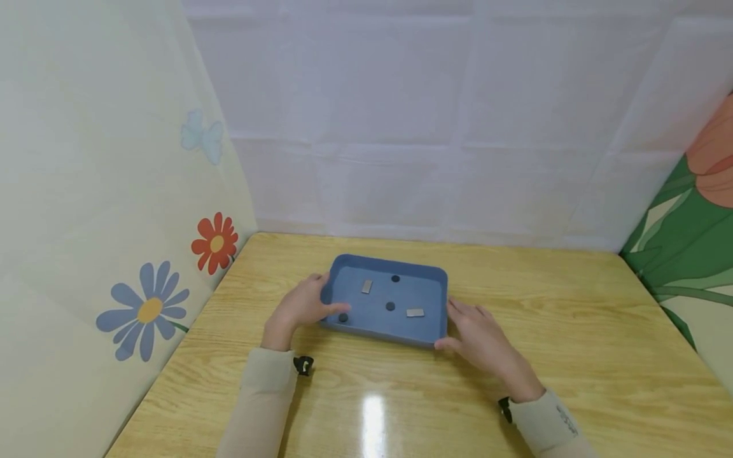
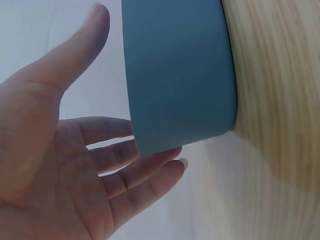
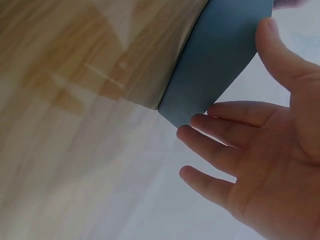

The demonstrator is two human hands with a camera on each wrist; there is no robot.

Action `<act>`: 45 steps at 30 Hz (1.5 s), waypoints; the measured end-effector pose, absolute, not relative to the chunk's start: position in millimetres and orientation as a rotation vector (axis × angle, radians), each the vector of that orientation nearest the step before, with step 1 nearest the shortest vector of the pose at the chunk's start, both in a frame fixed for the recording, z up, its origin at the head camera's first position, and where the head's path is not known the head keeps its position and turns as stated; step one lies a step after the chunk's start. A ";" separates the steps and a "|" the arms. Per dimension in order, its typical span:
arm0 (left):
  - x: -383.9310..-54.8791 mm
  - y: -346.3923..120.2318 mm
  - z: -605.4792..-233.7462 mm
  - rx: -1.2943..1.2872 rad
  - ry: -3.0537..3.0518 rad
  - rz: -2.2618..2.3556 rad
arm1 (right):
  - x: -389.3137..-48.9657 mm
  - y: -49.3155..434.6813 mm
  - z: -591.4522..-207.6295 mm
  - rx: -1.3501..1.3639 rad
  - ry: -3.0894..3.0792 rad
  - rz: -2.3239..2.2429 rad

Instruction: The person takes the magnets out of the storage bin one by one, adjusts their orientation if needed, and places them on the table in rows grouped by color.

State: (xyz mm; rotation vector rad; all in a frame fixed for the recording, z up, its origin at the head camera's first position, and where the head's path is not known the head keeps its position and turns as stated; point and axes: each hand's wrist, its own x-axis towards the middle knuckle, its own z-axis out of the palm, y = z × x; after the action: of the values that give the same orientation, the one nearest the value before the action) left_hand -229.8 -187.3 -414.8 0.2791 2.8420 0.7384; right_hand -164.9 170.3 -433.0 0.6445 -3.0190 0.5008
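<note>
A shallow blue tray point(image 1: 372, 318) sits on the wooden table, turned slightly. Inside lie three flat black discs, one of them a black disc point(image 1: 390, 306) near the middle, and two small silver rectangular pieces, including the silver piece point(image 1: 415, 313) at the right. My left hand point(image 1: 300, 302) is at the tray's left end, thumb extended above the near-left corner. In the left wrist view, its fingers reach behind the tray's wall point(image 2: 180, 75), loosely extended. At the right end is my right hand point(image 1: 481, 337); its thumb is at the near-right corner, fingers spread along the side point(image 3: 215, 55).
The wooden table point(image 1: 572, 318) extends around the tray. A white cloth point(image 1: 366, 114) hangs behind it. Flower-patterned cloths stand at the left point(image 1: 86, 222) and right point(image 1: 687, 222). Small black devices are strapped at both wrists, one by the left cuff point(image 1: 269, 369).
</note>
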 end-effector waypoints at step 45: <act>-235.0 -200.3 -423.0 0.385 2.656 1.000 | -173.5 172.7 -434.2 0.600 -3.018 0.477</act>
State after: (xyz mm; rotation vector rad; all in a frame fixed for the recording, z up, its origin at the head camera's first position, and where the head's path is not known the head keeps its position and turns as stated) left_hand -235.0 -200.3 -423.0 0.3850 2.6557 1.0004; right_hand -173.5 172.7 -434.2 0.6000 -3.0177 0.4770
